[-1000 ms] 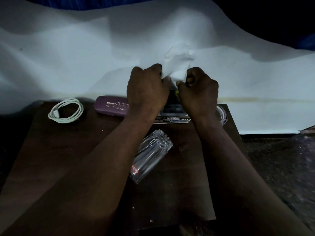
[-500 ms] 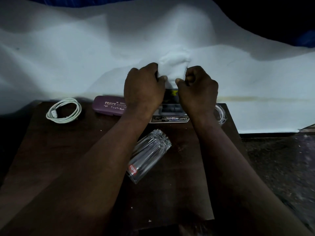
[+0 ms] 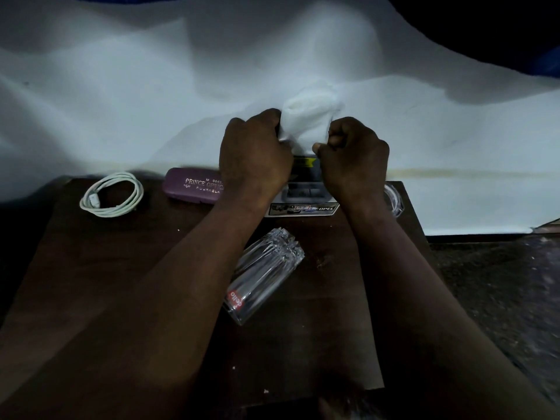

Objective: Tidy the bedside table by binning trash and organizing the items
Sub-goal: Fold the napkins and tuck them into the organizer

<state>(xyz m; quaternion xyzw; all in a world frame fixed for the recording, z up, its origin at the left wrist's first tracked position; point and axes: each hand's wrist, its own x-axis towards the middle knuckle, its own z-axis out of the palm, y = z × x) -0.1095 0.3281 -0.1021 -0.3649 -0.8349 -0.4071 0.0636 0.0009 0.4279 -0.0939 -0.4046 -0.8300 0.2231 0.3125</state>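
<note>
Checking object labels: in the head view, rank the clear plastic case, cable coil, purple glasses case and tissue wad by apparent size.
1. clear plastic case.
2. cable coil and tissue wad, about alike.
Unranked: purple glasses case, its right end hidden behind the left hand.

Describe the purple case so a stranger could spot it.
On the dark wooden bedside table, look along the far edge by the white sheet. The spectacle case lies between the coiled white cable and the left hand; it alone is purple, lettered PRINCE.
</note>
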